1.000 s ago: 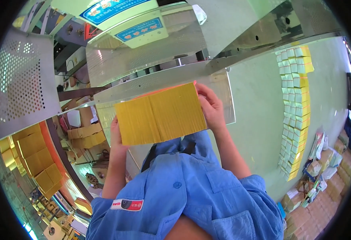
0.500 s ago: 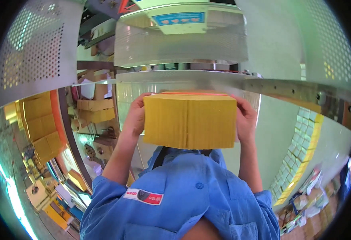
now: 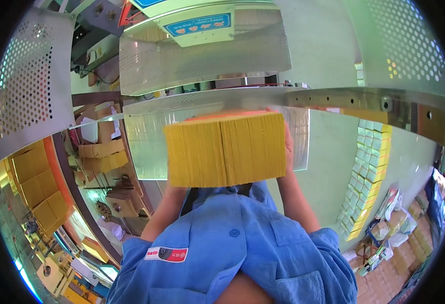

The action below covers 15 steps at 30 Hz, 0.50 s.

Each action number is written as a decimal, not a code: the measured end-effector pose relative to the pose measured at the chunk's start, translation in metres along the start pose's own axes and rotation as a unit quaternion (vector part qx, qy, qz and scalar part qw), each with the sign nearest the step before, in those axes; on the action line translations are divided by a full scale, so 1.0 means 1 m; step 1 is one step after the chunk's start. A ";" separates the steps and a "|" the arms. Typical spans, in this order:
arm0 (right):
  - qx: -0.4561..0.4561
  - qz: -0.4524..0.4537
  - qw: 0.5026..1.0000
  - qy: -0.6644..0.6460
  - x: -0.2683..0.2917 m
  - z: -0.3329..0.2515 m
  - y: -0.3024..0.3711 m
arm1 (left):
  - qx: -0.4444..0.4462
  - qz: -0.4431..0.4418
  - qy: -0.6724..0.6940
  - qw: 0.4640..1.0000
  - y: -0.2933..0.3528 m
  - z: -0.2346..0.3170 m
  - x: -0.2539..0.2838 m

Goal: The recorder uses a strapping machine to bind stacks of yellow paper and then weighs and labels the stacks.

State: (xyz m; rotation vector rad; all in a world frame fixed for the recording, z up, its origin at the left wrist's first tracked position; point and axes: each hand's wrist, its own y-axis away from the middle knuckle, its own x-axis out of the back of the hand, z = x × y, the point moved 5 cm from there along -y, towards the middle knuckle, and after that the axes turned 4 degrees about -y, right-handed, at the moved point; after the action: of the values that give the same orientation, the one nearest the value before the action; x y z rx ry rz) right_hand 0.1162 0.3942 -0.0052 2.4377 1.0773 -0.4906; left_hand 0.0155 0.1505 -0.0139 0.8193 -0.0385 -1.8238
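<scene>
A thick block of yellow paper sheets (image 3: 197,154), with many ragged edges facing me and a seam down its middle, is held up in front of my body. A strip of orange-red shows along its top. My right hand (image 3: 288,152) closes on the right end of the block, its fingers mostly behind it. At the left end the block hides nearly all of my left hand; the wrist and forearm (image 3: 167,206) come out below the lower left corner. Just beyond the block is a shiny metal plate (image 3: 144,147) of a machine.
A metal bar (image 3: 354,100) crosses in front, beneath a clear guard panel (image 3: 202,66). Perforated panels (image 3: 22,76) stand at both sides. Long rows of yellow-and-white bundles (image 3: 366,175) lie at the right. Cardboard (image 3: 103,149) and tools are at the left.
The paper block has tilted, its left end now lower. My left hand has slipped from sight behind it, and my right hand sits lower along its end. The whole view has shifted.
</scene>
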 end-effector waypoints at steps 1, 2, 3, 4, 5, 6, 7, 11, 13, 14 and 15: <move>0.001 0.014 1.000 -0.022 -0.002 -0.003 0.002 | 0.001 -0.005 0.001 1.000 0.002 0.000 0.006; 0.005 0.016 1.000 -0.021 -0.003 -0.008 0.004 | -0.010 -0.029 -0.085 0.996 0.004 0.006 0.015; -0.022 0.024 0.999 0.029 -0.002 -0.012 0.005 | -0.023 -0.051 -0.171 0.984 0.004 0.013 0.022; -0.050 0.033 0.995 0.078 -0.001 -0.017 0.008 | -0.023 -0.053 -0.173 0.983 0.001 0.026 0.024; -0.048 0.034 0.995 0.076 -0.002 -0.029 0.008 | -0.031 -0.105 -0.352 0.929 -0.002 0.042 0.018; -0.096 0.029 0.988 0.119 -0.006 -0.041 0.010 | -0.037 -0.154 -0.519 0.840 -0.003 0.054 0.007; -0.141 0.025 0.976 0.162 -0.004 -0.048 0.012 | -0.038 -0.159 -0.519 0.839 -0.005 0.064 -0.003; -0.268 0.005 0.956 0.115 0.034 -0.023 0.004 | 0.173 -0.098 -0.392 0.898 -0.031 0.053 -0.008; -0.372 0.018 0.906 0.199 0.035 -0.025 0.000 | 0.219 -0.070 -0.366 0.902 -0.040 0.043 -0.004; -0.368 0.021 0.909 0.197 0.035 -0.023 0.000 | 0.222 -0.022 -0.341 0.913 -0.042 0.044 -0.002; -0.313 0.014 0.928 0.203 0.034 -0.018 -0.002 | 0.226 0.028 -0.315 0.921 -0.044 0.042 0.001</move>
State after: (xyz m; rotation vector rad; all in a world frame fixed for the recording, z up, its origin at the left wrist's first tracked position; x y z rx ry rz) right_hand 0.1393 0.4256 -0.0066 1.9990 1.1322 0.3523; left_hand -0.0435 0.1532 -0.0001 0.4910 -0.9168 -1.9834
